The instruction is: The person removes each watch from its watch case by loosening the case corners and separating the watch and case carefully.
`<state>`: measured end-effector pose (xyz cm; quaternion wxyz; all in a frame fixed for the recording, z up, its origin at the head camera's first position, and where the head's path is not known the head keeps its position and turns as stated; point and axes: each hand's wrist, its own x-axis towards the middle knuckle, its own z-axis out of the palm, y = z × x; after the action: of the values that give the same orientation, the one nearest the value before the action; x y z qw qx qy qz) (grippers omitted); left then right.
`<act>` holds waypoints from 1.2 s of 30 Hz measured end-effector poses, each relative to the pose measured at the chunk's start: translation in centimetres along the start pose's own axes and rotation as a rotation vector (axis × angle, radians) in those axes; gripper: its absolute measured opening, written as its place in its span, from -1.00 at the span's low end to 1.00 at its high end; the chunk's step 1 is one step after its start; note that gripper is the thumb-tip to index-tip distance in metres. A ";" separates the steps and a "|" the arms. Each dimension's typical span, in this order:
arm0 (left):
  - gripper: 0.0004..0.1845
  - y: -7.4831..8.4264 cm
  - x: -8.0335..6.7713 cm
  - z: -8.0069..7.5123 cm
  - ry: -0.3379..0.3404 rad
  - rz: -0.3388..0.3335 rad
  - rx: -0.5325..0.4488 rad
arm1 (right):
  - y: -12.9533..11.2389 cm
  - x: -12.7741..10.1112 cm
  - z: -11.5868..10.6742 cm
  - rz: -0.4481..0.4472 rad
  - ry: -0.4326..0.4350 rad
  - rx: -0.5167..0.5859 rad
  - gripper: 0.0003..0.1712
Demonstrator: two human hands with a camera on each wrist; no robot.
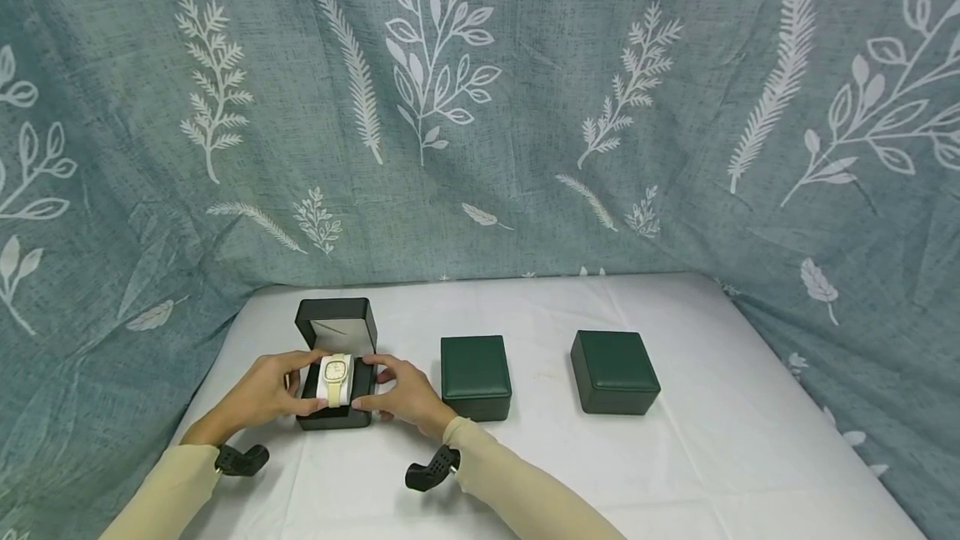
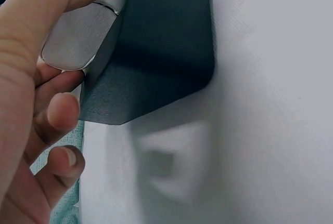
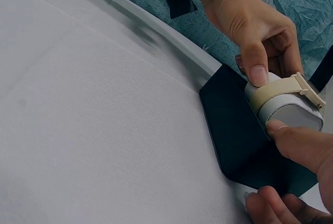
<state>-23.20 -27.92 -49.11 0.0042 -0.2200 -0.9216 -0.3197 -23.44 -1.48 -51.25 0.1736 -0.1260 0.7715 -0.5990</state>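
A watch (image 1: pixel 335 371) with a cream strap and squarish pale dial is wrapped round a white cushion (image 1: pixel 347 384). The cushion sits at the opening of a dark watch box (image 1: pixel 336 421), whose lid stands raised behind it. From the left, my left hand (image 1: pixel 266 388) pinches the cushion, thumb at the near end and forefinger at the far end. My right hand (image 1: pixel 408 392) holds its right side the same way. In the right wrist view both thumbs press on the cushion (image 3: pixel 297 116), beside the watch strap (image 3: pixel 276 89). The left wrist view shows the cushion's grey end (image 2: pixel 78 37) between thumb and fingers.
Two closed green boxes stand to the right: one box (image 1: pixel 476 367) near my right hand, another box (image 1: pixel 615 361) farther right. A white cloth (image 1: pixel 600 473) covers the table. Behind hangs a blue-green curtain (image 1: pixel 525 190) with white leaf prints.
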 end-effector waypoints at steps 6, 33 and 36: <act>-0.21 0.0 0.0 0.0 -0.002 -0.001 -0.012 | -0.1 0.0 -0.1 -0.001 -0.005 0.001 -0.21; -0.23 0.2 -0.7 -0.1 0.059 0.017 -0.011 | -1.3 -0.2 -0.5 -0.003 0.031 -0.069 -0.28; -0.23 0.2 -0.8 -0.1 0.048 0.013 -0.021 | -1.6 -0.3 -0.3 -0.043 0.035 -0.120 -0.29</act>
<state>-22.40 -28.20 -49.03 0.0262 -0.2184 -0.9164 -0.3345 -23.34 -1.49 -49.55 0.1391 -0.1422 0.8059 -0.5576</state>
